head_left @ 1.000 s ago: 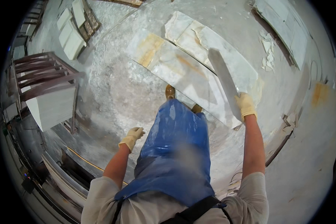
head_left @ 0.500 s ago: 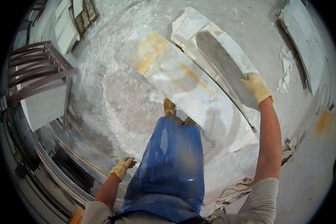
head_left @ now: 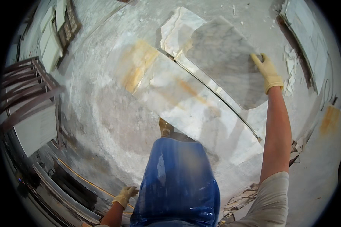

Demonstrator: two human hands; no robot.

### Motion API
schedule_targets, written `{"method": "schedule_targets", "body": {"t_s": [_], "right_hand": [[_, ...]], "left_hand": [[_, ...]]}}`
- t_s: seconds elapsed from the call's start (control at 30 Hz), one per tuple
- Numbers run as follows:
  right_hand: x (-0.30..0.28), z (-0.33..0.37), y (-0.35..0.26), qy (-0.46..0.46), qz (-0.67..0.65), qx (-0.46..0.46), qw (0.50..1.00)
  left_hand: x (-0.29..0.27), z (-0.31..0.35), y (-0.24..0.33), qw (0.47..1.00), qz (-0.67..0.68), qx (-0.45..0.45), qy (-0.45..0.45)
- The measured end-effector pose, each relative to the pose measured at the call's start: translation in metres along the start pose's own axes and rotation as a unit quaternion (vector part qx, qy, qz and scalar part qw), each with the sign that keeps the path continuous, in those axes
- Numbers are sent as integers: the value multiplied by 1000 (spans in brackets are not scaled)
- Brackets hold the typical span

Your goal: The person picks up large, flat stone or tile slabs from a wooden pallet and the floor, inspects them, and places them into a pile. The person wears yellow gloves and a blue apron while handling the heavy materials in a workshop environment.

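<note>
Tipped flatter than before, beyond my empty, loosely uncurled cream-gloved left hand [head_left: 125, 196] and spread-fingered cream-gloved right hand [head_left: 268, 71], its contact unclear, the mottled grey stone slab [head_left: 223, 56] is over the streaked white stone slab [head_left: 178, 28] and could crack if dropped hard.

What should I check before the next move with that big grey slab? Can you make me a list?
1. Left hand and right hand gloved: ok.
2. Left hand free: ok, nothing seen in it.
3. Right hand's grip firm: cannot tell; it is at the grey slab's right edge.
4. Grey slab lying fully flat: cannot tell.
5. Visible boot clear of the grey slab: ok, they are apart.
6. Floor tidy: not ok, white broken pieces lie beyond the right hand.
</note>
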State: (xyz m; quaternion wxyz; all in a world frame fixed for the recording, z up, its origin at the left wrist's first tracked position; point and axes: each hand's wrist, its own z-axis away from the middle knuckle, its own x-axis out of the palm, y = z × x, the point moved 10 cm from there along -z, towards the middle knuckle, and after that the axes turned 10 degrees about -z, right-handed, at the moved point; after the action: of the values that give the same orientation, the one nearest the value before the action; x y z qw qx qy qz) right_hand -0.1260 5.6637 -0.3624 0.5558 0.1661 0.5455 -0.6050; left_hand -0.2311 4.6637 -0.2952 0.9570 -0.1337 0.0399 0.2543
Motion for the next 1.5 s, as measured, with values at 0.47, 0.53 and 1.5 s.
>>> {"method": "schedule_targets", "body": {"t_s": [0.47,0.53,1.5], "right_hand": [[34,-78,35,79,69,-28,994],[46,-84,28,54,73,-52,994],[104,-118,121,100,70,-38,992]], "left_hand": [[-13,8,20,997,-81,9,5],[-12,2,26,997,-81,1,10],[-9,-81,121,993,-113,0,44]]}}
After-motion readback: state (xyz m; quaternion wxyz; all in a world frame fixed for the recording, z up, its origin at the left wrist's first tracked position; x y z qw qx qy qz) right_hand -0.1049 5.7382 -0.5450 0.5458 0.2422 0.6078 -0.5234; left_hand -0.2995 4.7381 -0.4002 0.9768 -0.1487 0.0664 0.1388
